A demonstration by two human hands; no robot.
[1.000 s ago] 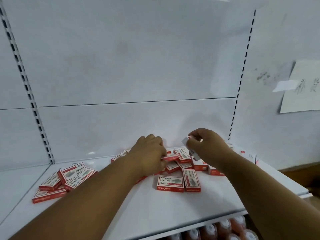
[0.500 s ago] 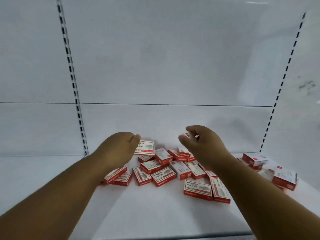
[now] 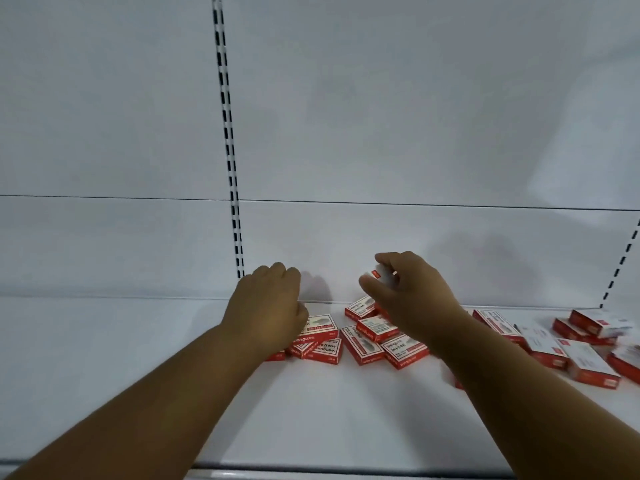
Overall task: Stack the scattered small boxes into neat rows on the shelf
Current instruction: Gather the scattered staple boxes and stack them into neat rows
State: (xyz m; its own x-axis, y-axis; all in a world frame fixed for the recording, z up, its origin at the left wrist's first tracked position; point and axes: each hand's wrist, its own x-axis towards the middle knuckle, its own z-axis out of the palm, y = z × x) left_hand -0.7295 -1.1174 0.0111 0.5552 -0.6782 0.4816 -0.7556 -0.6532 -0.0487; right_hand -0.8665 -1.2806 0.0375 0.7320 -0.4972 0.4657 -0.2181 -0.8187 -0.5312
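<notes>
Several small red-and-white boxes lie scattered on the white shelf (image 3: 311,417). One loose pile (image 3: 377,336) sits mid-shelf and another group (image 3: 585,348) lies at the right. My left hand (image 3: 268,308) rests knuckles-up on the left end of the pile, its fingers curled onto a box (image 3: 320,327) there. My right hand (image 3: 405,296) hovers above the pile and pinches one small box (image 3: 381,273) between thumb and fingertips, lifted clear of the others. My right forearm hides some boxes behind it.
The shelf's white back panel (image 3: 381,150) rises just behind the boxes. A slotted upright (image 3: 228,140) runs down it at left of centre, and a second upright (image 3: 620,265) shows at the far right. Bare shelf stretches left (image 3: 104,341) of the pile.
The camera has swung left, so the boxes sit further right in view. My left hand has come down onto the pile's left end. My right hand still holds its box aloft.
</notes>
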